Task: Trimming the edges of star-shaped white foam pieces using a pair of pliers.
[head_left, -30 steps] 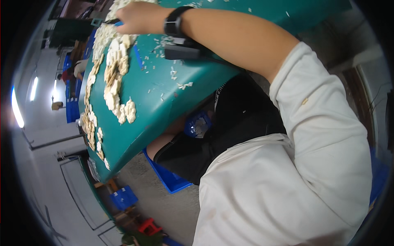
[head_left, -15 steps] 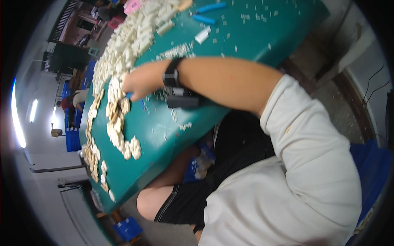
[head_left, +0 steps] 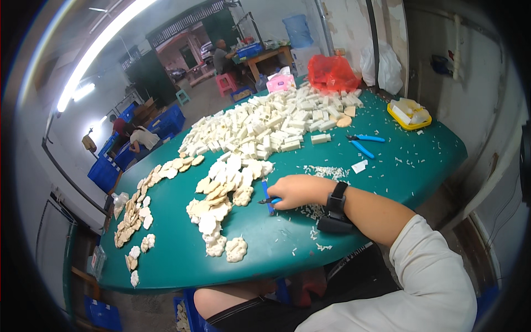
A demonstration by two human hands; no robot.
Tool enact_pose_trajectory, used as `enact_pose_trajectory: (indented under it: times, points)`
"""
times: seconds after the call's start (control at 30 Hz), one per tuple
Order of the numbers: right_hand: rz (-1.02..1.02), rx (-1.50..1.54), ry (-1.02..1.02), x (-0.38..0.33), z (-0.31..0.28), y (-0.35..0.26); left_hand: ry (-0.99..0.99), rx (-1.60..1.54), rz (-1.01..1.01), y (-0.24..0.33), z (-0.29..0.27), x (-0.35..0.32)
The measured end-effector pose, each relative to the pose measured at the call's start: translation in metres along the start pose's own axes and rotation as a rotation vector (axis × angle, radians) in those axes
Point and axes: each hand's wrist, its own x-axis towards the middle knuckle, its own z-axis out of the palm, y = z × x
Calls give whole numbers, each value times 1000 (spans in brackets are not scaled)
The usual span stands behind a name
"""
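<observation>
My right hand (head_left: 298,191), with a dark band on its wrist, is closed over a pair of small cutters (head_left: 269,201) just above the green table. The dark jaws point left out of my fingers, and most of the handles are hidden in the hand. A slim blue stick (head_left: 265,189) lies beside the fingers. To the left is a pile of flat, wavy-edged cream pieces (head_left: 213,210), with a single bumpy piece (head_left: 236,249) nearer me. Small white scraps (head_left: 323,172) lie around my wrist. My left hand is out of view.
A large heap of white rectangular blocks (head_left: 254,124) covers the far part of the green table (head_left: 182,265). Farther right are blue-handled pliers (head_left: 362,145) and a yellow tray (head_left: 409,115). A red plastic bag (head_left: 332,74) stands behind. More cream pieces (head_left: 130,221) line the left edge.
The view has swung and levelled, so more of the room and the table's far right now show. My right hand has drawn back from the cream pieces, and the cutters' jaws are visible.
</observation>
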Motion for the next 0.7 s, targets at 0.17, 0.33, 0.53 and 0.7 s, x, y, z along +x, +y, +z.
enact_pose_trajectory:
  times: [0.17, 0.33, 0.53, 0.7]
  points:
    - [79, -42, -98, -3, -8, -6, -5, 30, 62, 6, 3, 0]
    - [-61, -146, -44, 13, 0, 1, 21, 93, -7, -12, -16, -71]
    - [-32, -183, -144, 25, -13, 1, 239, 167, -291, -35, -53, -300]
    - [63, -246, -156, 24, -10, -21, 360, 175, -381, -19, -28, -398]
